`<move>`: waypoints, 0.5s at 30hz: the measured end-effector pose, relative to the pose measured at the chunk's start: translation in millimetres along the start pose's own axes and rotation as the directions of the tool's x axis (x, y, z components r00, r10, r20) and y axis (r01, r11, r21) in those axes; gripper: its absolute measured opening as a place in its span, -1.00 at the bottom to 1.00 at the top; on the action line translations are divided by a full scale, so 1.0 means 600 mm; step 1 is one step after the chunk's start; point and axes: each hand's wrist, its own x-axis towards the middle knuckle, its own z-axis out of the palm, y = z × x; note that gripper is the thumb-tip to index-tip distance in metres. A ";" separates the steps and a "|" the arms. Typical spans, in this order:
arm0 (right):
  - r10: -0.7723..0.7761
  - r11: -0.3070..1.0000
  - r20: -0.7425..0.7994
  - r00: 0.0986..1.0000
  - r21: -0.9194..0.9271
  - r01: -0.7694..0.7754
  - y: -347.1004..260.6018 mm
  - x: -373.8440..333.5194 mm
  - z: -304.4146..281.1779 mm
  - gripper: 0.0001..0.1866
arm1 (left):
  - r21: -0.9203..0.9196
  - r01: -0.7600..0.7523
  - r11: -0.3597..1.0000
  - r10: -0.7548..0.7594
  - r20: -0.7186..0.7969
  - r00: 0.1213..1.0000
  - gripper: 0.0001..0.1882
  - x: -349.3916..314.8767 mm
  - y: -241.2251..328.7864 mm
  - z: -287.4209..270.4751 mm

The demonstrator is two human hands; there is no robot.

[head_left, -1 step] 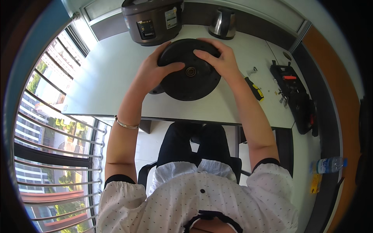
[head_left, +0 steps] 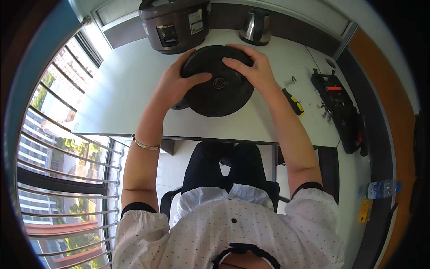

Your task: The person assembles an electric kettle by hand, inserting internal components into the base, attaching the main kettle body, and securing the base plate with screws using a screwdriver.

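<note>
Between my two hands is a round black disc (head_left: 218,101), its broad face turned up toward me. A ring-shaped, brass-coloured metal fitting sits at its middle, like the coupler on an electric kettle's underside. My left hand (head_left: 181,78) wraps the disc's left rim, with the thumb lying across the face near the fitting. Around the upper right rim curls my right hand (head_left: 255,67), its thumb pressed on the face. A small dark part shows beside the disc's lower left edge; what it belongs to is hidden. A yellow-and-black screwdriver handle (head_left: 293,102) lies right of my right forearm.
At the back of the white desk (head_left: 116,98) stand a brown rice cooker (head_left: 174,31) and a steel kettle (head_left: 256,28). An opened black tool case (head_left: 336,96) and small metal bits lie at the right. Farther right is a plastic bottle (head_left: 380,190). A barred window borders the left.
</note>
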 end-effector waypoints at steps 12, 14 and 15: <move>-0.016 0.998 -0.185 0.983 0.061 0.028 0.018 -0.028 -0.021 -0.54 | -0.099 -0.005 0.995 0.007 0.015 1.000 -0.14 0.006 -0.011 0.005; 0.032 0.999 -0.249 0.968 0.020 -0.028 0.010 -0.044 -0.046 -0.64 | -0.118 -0.002 0.993 0.004 0.016 1.000 -0.14 0.009 -0.015 0.006; 0.073 0.997 -0.271 0.960 -0.016 -0.080 -0.005 -0.054 -0.065 -0.69 | -0.123 0.003 0.992 -0.002 0.012 1.000 -0.15 0.007 -0.018 0.005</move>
